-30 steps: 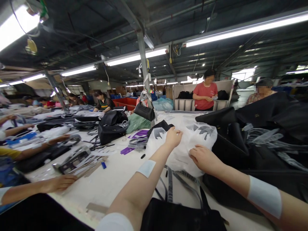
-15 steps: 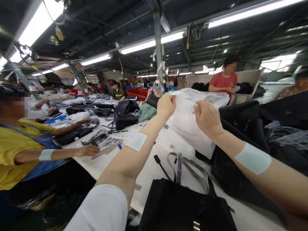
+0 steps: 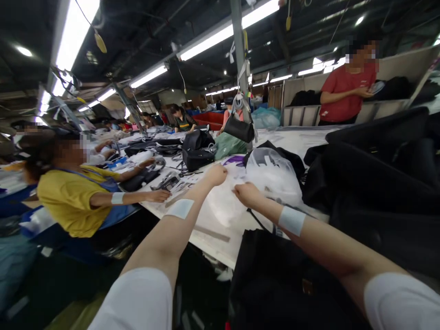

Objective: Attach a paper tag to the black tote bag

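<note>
My left hand [image 3: 217, 175] is closed on the upper left edge of a thin white plastic bag [image 3: 225, 204]. With fingers curled, my right hand [image 3: 248, 194] grips the same bag on its right side. The bag hangs limp between both hands, low over the table. A black handbag [image 3: 271, 279] stands at the near table edge, below my right forearm; its straps are partly hidden behind that arm. Another clear, puffed-up plastic bag [image 3: 275, 176] lies just beyond my right hand.
Black bags [image 3: 381, 183] are heaped along the right. A co-worker in yellow [image 3: 68, 201] reaches onto the white table [image 3: 213, 231] at left. Across it stands a person in a red shirt [image 3: 350, 89]. A black bag [image 3: 237, 128] hangs by the post.
Both my hands have come down and left with the white bag, which was raised and spread wide before. My view has turned, so the surroundings sit differently.
</note>
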A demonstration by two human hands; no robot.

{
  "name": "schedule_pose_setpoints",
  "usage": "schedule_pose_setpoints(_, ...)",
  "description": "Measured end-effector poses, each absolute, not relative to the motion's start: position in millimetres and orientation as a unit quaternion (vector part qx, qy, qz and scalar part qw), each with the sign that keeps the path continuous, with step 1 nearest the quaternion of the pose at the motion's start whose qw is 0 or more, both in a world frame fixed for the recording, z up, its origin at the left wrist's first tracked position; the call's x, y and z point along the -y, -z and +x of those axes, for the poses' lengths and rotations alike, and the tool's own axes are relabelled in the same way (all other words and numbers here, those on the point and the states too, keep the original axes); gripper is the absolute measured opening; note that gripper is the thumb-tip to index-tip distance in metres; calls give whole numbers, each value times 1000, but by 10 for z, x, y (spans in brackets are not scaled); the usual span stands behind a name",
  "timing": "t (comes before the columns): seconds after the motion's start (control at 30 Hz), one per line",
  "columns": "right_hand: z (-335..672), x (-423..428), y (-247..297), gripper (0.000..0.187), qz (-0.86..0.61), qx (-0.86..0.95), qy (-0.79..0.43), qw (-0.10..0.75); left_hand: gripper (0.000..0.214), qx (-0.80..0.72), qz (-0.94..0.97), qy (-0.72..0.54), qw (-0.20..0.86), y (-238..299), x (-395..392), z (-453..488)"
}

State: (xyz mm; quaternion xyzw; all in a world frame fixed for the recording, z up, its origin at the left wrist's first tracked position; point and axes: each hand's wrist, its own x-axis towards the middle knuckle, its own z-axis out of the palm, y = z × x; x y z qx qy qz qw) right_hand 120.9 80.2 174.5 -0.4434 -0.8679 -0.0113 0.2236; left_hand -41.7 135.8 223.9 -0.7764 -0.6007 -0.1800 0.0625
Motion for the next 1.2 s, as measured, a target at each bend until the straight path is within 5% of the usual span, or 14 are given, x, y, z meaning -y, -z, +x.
schedule_pose_setpoints(0.17, 1456, -746, -1356, 26, -468, 860, -63, 193, 21, 581, -793, 176, 41, -1667, -1247, -370)
schedule_pose_setpoints(0.47, 2292, -197, -1524, 24, -523, 791, -110, 298, 22, 491, -794, 349, 74, -2155, -802, -39)
schedule_pose_setpoints(0.63, 2688, 231, -1431, 34, -502, 651, -362, 438, 22, 389, -861, 308, -111, -1898, -120, 371)
schedule_pose_setpoints(0.97, 2601, 1111, -825, 28, -523, 639, -472, 310, 21, 432, -776, 253, -384, -958, 883, 798)
schedule_pose_setpoints(1.2, 2686, 1365, -627, 34, -528, 605, -549, 232, 26, 518, -675, 324, -413, -629, 1183, 733)
